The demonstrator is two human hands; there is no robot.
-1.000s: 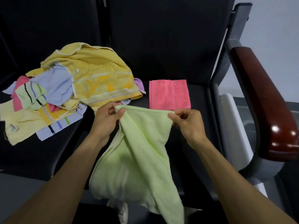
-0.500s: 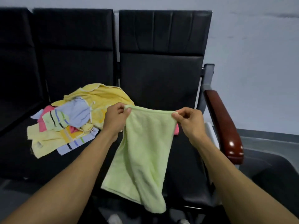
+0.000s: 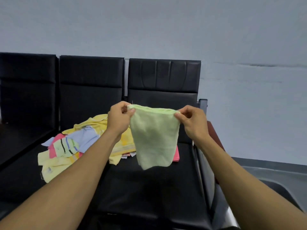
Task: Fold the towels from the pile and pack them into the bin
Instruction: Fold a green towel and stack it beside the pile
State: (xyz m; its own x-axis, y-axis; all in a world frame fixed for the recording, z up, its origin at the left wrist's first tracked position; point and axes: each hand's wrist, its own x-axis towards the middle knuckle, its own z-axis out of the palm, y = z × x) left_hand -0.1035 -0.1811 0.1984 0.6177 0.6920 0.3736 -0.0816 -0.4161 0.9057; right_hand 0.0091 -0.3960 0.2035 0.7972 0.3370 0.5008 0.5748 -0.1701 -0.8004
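The pale green terry towel (image 3: 153, 138), lifted higher now, hangs doubled above the black seat (image 3: 149, 188); left hand (image 3: 118, 119) and right hand (image 3: 193, 121) each pinch a top corner, ready for another fold.

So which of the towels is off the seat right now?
The light green towel: the left hand and right hand pinch its top corners and it hangs in the air; the others lie on the seats.
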